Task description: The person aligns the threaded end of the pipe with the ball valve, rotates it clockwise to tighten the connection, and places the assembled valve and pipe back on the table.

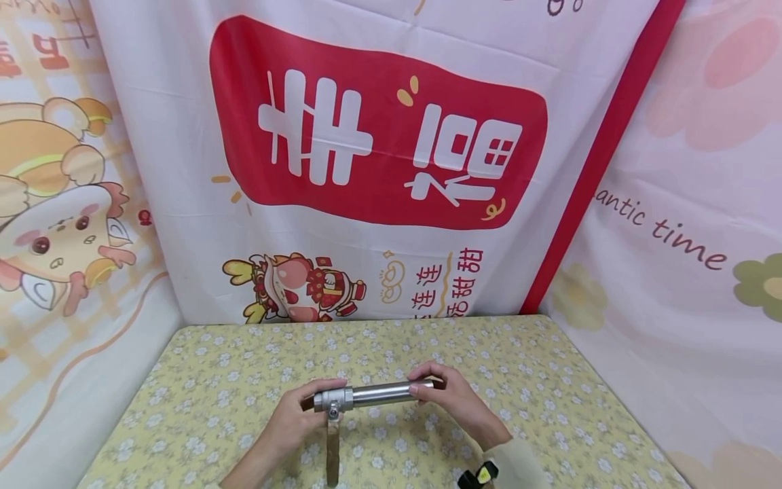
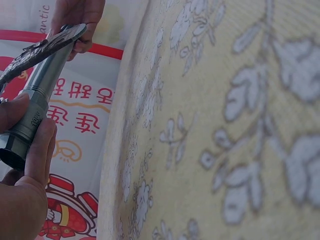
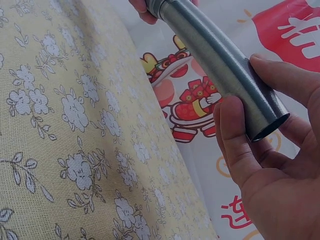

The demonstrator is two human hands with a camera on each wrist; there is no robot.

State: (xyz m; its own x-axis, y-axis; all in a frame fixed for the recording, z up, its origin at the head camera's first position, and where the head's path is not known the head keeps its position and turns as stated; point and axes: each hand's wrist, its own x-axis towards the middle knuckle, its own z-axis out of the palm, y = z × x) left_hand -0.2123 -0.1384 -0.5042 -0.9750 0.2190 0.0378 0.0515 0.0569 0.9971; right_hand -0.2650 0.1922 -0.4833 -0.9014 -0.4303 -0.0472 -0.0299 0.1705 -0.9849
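Observation:
A silver ball valve (image 1: pixel 334 399) with a long lever handle (image 1: pixel 332 451) is joined to a straight metal pipe (image 1: pixel 385 393). My left hand (image 1: pixel 299 415) grips the valve body at the left end, its thumb and fingers on either side, as the left wrist view also shows. In the head view the handle points down toward the near side. My right hand (image 1: pixel 449 397) holds the pipe near its free end; in the right wrist view the fingers (image 3: pixel 232 122) and thumb lie around the pipe, and its open round end (image 3: pixel 270 127) shows.
A table with a yellow floral cloth (image 1: pixel 232 380) lies under both hands. Behind it hangs a white printed curtain (image 1: pixel 183 272) with a red panel, and more printed cloth (image 1: pixel 672 326) hangs on the sides. A black strap device (image 1: pixel 478 475) sits at the right wrist.

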